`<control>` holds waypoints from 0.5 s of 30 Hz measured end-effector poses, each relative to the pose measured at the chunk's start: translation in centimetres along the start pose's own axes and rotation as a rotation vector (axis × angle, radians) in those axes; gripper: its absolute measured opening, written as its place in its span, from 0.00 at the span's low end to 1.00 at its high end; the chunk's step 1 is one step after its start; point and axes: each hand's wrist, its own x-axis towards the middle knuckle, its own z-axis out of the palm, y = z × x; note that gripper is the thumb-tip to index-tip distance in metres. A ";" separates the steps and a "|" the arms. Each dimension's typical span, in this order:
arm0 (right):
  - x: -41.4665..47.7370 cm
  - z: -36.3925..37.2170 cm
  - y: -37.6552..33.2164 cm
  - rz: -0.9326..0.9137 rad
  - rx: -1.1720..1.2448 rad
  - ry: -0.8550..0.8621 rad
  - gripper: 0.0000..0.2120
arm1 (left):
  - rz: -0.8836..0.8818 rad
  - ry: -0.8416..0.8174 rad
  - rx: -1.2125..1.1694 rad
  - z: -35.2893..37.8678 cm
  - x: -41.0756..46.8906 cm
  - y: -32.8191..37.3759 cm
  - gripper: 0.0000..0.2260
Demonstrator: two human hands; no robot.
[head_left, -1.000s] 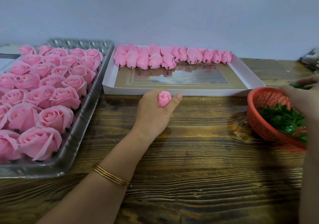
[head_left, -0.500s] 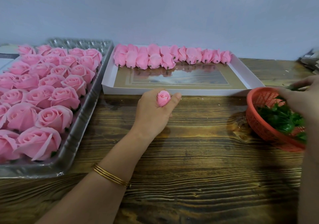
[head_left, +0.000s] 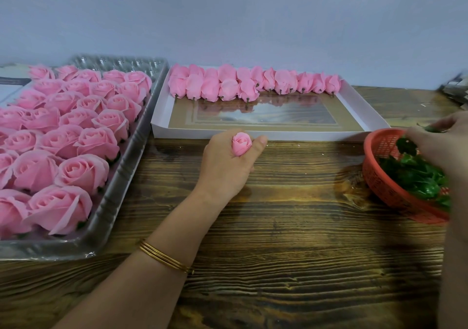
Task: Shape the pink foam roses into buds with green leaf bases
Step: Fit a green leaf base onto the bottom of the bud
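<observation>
While my left hand pinches one closed bud just before the white box and my right hand, its grip too blurred to tell, is among the leaves of the basket, I judge only few finished buds laid, and most roses on the tray unshaped.

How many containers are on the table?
3: clear plastic tray of open pink foam roses, left; white cardboard box of pink buds, centre back; red plastic basket of green leaves, right. More may lie off-frame.
</observation>
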 end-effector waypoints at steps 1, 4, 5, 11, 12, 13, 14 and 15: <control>-0.2 -0.1 -0.1 -0.004 -0.006 0.015 0.14 | -0.002 -0.001 0.000 0.0 0.0 0.0 0.14; 0.8 0.0 0.8 0.000 0.020 0.029 0.13 | -0.010 -0.005 -0.008 -0.1 0.0 0.0 0.15; 1.4 -0.1 1.4 -0.007 0.030 0.021 0.13 | -0.012 -0.005 -0.011 -0.1 0.0 0.1 0.15; -1.2 -1.8 -1.3 -0.125 0.175 0.017 0.17 | -0.036 -0.010 -0.002 -0.1 0.0 0.2 0.13; -3.0 -2.3 -2.9 -0.168 0.260 -0.001 0.16 | -0.043 -0.004 -0.007 -0.1 0.1 0.2 0.13; -4.5 -2.5 -4.2 -0.221 0.342 -0.029 0.13 | -0.051 0.002 -0.016 0.0 0.1 0.2 0.13; -5.9 -2.6 -5.3 -0.268 0.448 -0.084 0.09 | -0.058 0.006 -0.029 0.0 0.2 0.1 0.13; -7.2 -2.4 -6.5 -0.296 0.559 -0.177 0.07 | -0.069 0.010 -0.044 0.1 0.2 0.1 0.13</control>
